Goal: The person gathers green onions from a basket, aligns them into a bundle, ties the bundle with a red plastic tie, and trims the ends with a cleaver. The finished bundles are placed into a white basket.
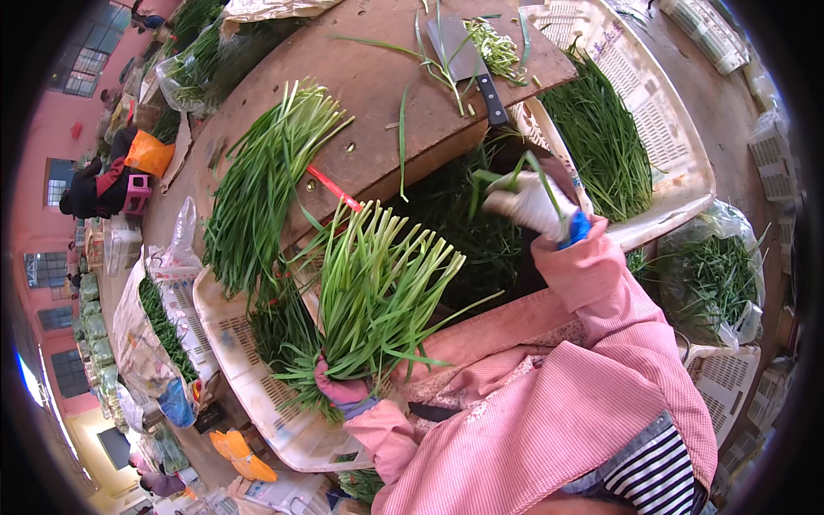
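My left hand (343,388), in a pinkish-purple glove, is closed round the leafy lower part of a bunch of garlic chives (373,292), its pale cut stems fanning upward. My right hand (534,204), in a white glove with a blue cuff, is blurred by motion; a few loose green chive leaves (549,178) stick out of its fingers. It is above a dark space with chives, in front of the wooden table (369,73). Another chive bunch (275,180) lies at the table's left edge, near a red strip (335,189).
A cleaver (470,64) with a black handle lies on the table beside cut stem pieces (496,50). White plastic crates stand left (249,399) and right (678,129), the right one holding chives (601,129). A clear bag of greens (717,270) is at far right. A person (94,189) is at far left.
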Demonstrator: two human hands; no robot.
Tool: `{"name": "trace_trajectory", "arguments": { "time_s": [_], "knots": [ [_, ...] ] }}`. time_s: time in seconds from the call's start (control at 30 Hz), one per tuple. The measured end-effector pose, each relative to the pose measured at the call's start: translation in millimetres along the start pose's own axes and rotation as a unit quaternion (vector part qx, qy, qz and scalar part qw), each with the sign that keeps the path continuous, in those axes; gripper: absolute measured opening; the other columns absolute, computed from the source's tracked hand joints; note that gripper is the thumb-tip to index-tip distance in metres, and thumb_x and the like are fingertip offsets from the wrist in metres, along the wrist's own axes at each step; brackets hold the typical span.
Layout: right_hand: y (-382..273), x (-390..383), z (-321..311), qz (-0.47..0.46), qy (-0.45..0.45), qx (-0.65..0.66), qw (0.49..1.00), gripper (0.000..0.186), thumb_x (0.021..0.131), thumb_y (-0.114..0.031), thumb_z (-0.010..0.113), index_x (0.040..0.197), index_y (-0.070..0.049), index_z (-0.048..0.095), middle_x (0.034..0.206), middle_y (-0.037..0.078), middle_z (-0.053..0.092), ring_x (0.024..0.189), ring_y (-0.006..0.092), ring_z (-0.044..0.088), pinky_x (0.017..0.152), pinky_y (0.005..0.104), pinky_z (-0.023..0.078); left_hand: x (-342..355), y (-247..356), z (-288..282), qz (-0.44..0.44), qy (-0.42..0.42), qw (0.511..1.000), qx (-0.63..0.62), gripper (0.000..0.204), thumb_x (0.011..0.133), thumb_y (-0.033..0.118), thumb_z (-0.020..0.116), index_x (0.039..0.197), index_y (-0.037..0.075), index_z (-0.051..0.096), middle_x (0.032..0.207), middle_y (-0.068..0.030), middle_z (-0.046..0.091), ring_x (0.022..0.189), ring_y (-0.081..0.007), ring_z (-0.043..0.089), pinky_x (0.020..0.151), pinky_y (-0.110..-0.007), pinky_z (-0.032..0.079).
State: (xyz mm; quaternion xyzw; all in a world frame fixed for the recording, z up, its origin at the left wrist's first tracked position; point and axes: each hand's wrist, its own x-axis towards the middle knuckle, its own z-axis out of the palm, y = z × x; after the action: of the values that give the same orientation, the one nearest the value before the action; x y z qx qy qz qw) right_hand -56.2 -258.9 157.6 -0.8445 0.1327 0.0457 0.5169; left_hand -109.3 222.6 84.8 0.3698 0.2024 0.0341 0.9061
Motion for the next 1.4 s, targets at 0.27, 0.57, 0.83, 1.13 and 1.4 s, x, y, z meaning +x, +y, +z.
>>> {"name": "trace_trajectory", "arguments": {
  "time_s": [0.27, 0.57, 0.83, 1.13, 1.4],
  "knots": [
    [-12.3, -7.9, 105.3, 0.030, -0.287, 0.124, 0.949, 0.034, 0.089, -0.033, 0.068, 0.103, -0.002, 0.074, 0.070, 0.007, 0.070, 0.056, 0.0159, 0.066, 0.054, 0.0316, 0.055, 4.1, 5.1, 1.6, 0.023, -0.020, 0.999, 0.033, 0.026, 0.087, 0.019, 0.061, 0.108, 0.006, 0.070, 0.113, -0.0111, 0.072, 0.104, -0.0282, 0.067, 0.095, -0.048, 0.053],
    [-13.6, -9.6, 4.2, 0.032, -0.048, 0.144, 0.988, 0.032, 0.088, -0.026, 0.066, 0.106, 0.000, 0.072, 0.087, 0.009, 0.072, 0.065, 0.0114, 0.063, 0.064, 0.0266, 0.054, -0.7, 3.4, 14.8, 0.002, -0.011, 1.000, -0.003, 0.024, 0.086, 0.019, 0.062, 0.106, 0.007, 0.069, 0.109, -0.0106, 0.072, 0.103, -0.0284, 0.067, 0.096, -0.050, 0.053],
    [-37.6, -2.3, 94.2, 0.016, -0.108, 0.306, 0.946, 0.032, 0.084, -0.015, 0.072, 0.113, -0.001, 0.073, 0.090, 0.007, 0.073, 0.075, 0.0100, 0.064, 0.071, 0.0275, 0.054, -3.4, 9.0, 13.0, 0.029, 0.028, 0.999, 0.011, 0.021, 0.083, 0.014, 0.063, 0.102, 0.006, 0.067, 0.109, -0.0113, 0.070, 0.104, -0.0271, 0.066, 0.096, -0.046, 0.053],
    [11.5, 15.8, -48.3, -0.014, 0.239, 0.170, 0.956, 0.015, 0.085, -0.008, 0.068, 0.096, 0.000, 0.075, 0.100, 0.006, 0.075, 0.065, 0.0060, 0.059, 0.058, 0.0221, 0.050, 9.4, 8.9, -13.5, 0.040, 0.050, 0.998, 0.027, 0.023, 0.087, 0.019, 0.062, 0.107, 0.008, 0.067, 0.112, -0.0105, 0.070, 0.105, -0.0275, 0.066, 0.094, -0.048, 0.054],
    [36.2, 3.9, -49.0, -0.192, 0.217, -0.128, 0.949, 0.027, 0.085, -0.008, 0.070, 0.111, -0.003, 0.071, 0.098, 0.017, 0.072, 0.095, 0.0263, 0.070, 0.085, 0.0346, 0.055, 9.2, 9.6, -4.9, 0.014, 0.053, 0.998, 0.008, 0.025, 0.089, 0.017, 0.059, 0.110, 0.006, 0.067, 0.115, -0.0124, 0.070, 0.106, -0.0289, 0.067, 0.096, -0.048, 0.054]
  ]
}}
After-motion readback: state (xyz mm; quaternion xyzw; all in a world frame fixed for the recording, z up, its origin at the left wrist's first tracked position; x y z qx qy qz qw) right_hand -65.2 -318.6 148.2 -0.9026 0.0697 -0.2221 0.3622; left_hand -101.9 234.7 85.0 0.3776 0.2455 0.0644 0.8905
